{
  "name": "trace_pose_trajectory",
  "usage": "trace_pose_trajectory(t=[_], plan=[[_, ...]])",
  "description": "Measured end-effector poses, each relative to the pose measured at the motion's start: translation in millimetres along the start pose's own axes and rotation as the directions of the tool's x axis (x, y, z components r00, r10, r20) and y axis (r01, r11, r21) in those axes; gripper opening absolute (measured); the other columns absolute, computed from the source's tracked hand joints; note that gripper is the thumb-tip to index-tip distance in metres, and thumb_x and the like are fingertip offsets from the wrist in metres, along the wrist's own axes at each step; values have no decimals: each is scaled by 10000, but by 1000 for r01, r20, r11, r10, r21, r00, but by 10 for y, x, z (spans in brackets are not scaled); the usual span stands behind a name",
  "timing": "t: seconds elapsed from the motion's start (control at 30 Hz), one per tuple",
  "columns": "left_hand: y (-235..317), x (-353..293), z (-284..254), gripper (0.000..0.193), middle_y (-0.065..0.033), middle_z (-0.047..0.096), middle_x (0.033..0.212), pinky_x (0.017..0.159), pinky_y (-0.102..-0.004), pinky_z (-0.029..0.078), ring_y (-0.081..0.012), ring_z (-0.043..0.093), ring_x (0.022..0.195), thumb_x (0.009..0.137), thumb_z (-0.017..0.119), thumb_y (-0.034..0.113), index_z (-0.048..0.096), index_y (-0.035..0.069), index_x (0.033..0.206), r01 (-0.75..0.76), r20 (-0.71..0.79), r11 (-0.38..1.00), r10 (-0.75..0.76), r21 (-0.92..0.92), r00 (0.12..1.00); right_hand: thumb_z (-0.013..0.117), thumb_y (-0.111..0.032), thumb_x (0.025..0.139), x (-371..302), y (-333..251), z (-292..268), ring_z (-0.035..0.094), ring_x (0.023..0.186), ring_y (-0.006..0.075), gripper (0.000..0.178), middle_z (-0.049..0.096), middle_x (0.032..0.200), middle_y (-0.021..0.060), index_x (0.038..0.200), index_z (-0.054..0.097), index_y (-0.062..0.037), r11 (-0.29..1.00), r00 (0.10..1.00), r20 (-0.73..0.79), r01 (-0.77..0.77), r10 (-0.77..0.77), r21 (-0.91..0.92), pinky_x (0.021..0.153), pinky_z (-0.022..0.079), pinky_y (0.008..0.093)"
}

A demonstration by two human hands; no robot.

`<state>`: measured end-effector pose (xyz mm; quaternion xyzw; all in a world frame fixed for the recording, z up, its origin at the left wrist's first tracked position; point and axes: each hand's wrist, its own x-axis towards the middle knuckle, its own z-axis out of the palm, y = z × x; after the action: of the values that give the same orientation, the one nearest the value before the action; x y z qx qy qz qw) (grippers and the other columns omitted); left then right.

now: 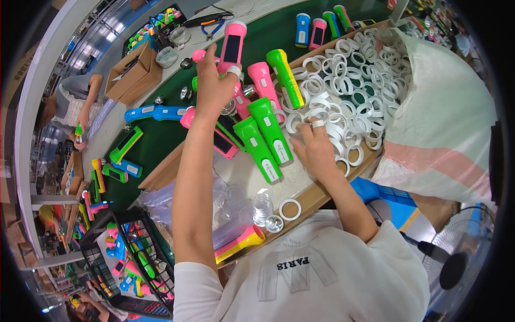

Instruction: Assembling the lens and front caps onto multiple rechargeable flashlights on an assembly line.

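Observation:
My left hand (213, 88) is raised over the green work surface, with a pink flashlight (233, 45) between thumb and fingers; its lower end is hidden by the hand. A white band shows on that thumb. My right hand (316, 150) reaches with fingers apart to the edge of a heap of white rings (343, 80). A white band crosses one of its fingers; I cannot tell whether it is a loose ring. Between the hands lie two green flashlights (264, 142), side by side. Beyond them are a pink flashlight (263, 80) and a green-and-yellow flashlight (285, 78).
A white sack (440, 118) stands right of the rings. Finished-looking flashlights (303, 31) line the far edge. Clear plastic sleeves (230, 214) and a stack of clear discs (263, 206) lie near me. A black crate (129, 263) holds flashlights. Another person (80, 102) works at far left.

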<state>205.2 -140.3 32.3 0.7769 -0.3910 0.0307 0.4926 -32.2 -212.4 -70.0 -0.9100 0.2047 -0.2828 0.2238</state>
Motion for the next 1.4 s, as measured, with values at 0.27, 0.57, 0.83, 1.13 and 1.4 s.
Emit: trace_pose_trajectory(t=[0.27,0.57,0.83,1.13,1.4], plan=[[-31,-1315,-599,221,-132,661,875,735,-387,516,-271,646,802,737,606,46,665,12,947,49,631,966,-203,253,749,745,-131,725,150,177,-18,578,883,356,246,507,1068,178,912,603,-59,996,994,103,-21,30,-85,699,503,420],[-622,-1755,-563,264,-96,611,1063,918,-438,390,-295,530,1037,691,701,154,688,47,933,-152,209,714,8,683,978,780,-147,722,67,-64,-157,591,868,372,225,549,1047,234,840,616,-48,973,997,-43,76,-68,220,708,494,424],[-659,-1862,-774,245,-88,654,974,897,-406,413,-268,581,979,632,626,-20,672,41,865,-234,308,727,33,645,951,772,-78,695,-31,-280,-201,568,1063,386,252,599,1066,225,816,561,-12,939,998,31,35,-49,342,824,479,409],[-588,-1826,-892,237,-104,651,959,817,-383,469,-284,593,934,619,620,-59,677,22,834,-147,280,791,-32,594,960,801,-197,722,29,-360,47,604,799,355,333,542,1154,256,839,536,-33,913,974,36,196,-224,358,656,505,403],[21,-1496,-770,115,-41,645,832,576,-230,471,-98,604,717,831,662,27,694,19,942,582,264,749,-519,-318,813,766,-188,758,69,-344,108,576,995,355,470,546,1172,222,1142,537,-46,879,967,65,196,-247,436,777,504,409]])
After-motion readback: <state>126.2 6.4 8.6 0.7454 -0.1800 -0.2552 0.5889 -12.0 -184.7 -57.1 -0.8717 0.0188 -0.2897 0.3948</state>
